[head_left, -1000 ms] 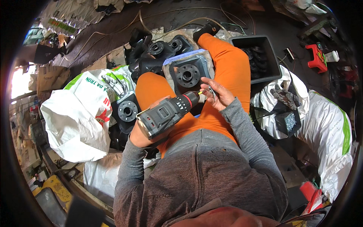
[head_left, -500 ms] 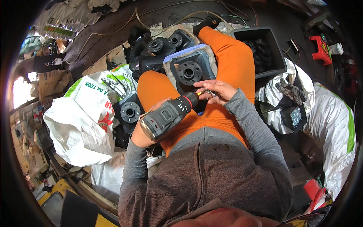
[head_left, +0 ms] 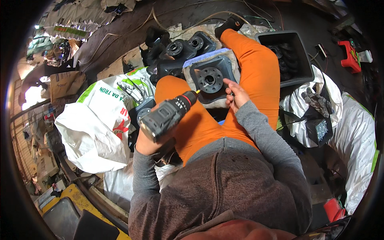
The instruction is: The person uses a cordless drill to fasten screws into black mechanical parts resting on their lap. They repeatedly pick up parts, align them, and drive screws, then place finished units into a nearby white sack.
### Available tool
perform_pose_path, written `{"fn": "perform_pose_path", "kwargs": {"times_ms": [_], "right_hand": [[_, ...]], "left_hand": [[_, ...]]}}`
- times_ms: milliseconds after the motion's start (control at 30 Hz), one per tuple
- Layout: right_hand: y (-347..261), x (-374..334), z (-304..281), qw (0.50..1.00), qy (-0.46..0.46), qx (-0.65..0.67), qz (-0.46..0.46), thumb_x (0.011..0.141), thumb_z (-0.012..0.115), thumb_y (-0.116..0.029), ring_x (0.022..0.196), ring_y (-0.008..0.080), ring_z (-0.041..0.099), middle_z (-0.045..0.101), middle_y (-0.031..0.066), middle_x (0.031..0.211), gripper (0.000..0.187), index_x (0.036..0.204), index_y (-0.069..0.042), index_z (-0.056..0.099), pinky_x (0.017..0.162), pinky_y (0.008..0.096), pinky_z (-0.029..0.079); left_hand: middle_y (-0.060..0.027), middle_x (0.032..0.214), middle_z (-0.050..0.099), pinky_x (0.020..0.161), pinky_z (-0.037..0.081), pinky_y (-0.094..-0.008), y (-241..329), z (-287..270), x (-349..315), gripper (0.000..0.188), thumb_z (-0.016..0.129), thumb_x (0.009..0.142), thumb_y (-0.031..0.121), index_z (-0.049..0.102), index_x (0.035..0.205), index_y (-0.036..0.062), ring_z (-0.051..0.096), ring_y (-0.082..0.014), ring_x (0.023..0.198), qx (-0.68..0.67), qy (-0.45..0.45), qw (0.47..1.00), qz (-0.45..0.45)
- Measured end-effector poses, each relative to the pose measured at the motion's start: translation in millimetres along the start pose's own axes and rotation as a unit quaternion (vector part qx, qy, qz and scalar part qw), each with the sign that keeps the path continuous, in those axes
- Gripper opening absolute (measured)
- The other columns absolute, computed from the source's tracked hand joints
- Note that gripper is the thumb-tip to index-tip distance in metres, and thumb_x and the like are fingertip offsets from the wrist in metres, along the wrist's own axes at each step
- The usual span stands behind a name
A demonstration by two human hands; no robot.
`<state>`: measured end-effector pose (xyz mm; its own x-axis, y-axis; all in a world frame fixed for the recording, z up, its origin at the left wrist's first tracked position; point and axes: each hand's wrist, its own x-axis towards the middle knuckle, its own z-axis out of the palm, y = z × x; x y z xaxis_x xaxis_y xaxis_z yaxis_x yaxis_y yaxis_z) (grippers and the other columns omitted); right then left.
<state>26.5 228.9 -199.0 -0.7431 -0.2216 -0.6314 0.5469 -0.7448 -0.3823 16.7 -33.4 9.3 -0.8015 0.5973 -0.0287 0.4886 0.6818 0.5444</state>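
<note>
My left hand (head_left: 149,143) is closed around a dark grey cordless drill (head_left: 166,116) with a red ring at its chuck. Its bit, yellowish at the tip, points up and right in front of a black square-flanged part (head_left: 212,80) that has a round holed hub. That part rests between my legs on a light pad with a blue edge. Near its lower right corner is my right hand (head_left: 239,97), index finger stretched out, other fingers curled over small dark metal pieces that look like screws. The pieces are mostly hidden by the fingers.
Several similar black parts (head_left: 175,49) lie beyond my left knee. A dark grey bin (head_left: 298,44) with black pieces stands right of my right leg. White sacks (head_left: 90,136) flank both sides. At right are a glove (head_left: 318,103) and a box of small silvery pieces (head_left: 321,130).
The drill has drawn back left, away from my right hand, and its bit now shows bare. My right hand has moved close to the part's lower right corner. The whole view has shifted slightly.
</note>
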Motion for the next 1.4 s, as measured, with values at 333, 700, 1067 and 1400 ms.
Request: {"fn": "perform_pose_path", "kwargs": {"times_ms": [333,700,1067,1400], "right_hand": [[-26.5,19.8,5.1,0.991,-0.096,0.096,0.016,0.097,0.041,-0.010,0.066,0.0066,0.053,0.061,0.0016,0.089,0.039,0.134,-0.002,0.047,0.060,0.0203,0.050],[-32.2,47.2,10.9,0.789,0.082,-0.550,-0.261,0.095,0.053,-0.031,0.072,0.0220,0.064,0.068,0.0078,0.087,0.038,0.114,0.001,0.062,0.066,0.0338,0.051],[-42.8,34.4,18.3,0.861,-0.039,-0.503,-0.070,0.090,0.063,-0.026,0.066,0.0066,0.049,0.057,-0.0011,0.070,0.026,0.090,0.000,0.062,0.062,0.0242,0.042],[-43.3,13.6,25.1,0.865,-0.044,-0.491,-0.096,0.090,0.063,-0.026,0.059,0.0100,0.052,0.058,0.0049,0.063,0.027,0.084,0.001,0.061,0.056,0.0292,0.043]], "left_hand": [[-0.0125,0.109,0.064,0.089,0.047,-0.0353,-15.9,16.4,16.1,0.043,0.073,0.074,0.007,0.060,0.115,0.0017,0.062,-0.0245,0.099,-0.122,-0.025,0.976,-0.176],[-0.0146,0.111,0.064,0.091,0.046,-0.0342,-24.7,14.2,39.3,0.046,0.071,0.073,0.004,0.059,0.117,-0.0005,0.062,-0.0267,0.102,-0.091,-0.098,0.972,-0.196],[-0.0168,0.121,0.059,0.096,0.044,-0.0362,-19.2,5.1,43.6,0.053,0.073,0.072,0.006,0.056,0.121,-0.0005,0.058,-0.0296,0.110,-0.061,-0.114,0.980,-0.154],[-0.0162,0.124,0.059,0.099,0.044,-0.0352,-20.3,25.7,23.8,0.052,0.070,0.073,0.005,0.057,0.122,0.0026,0.058,-0.0294,0.115,-0.100,-0.108,0.969,-0.198]]}}
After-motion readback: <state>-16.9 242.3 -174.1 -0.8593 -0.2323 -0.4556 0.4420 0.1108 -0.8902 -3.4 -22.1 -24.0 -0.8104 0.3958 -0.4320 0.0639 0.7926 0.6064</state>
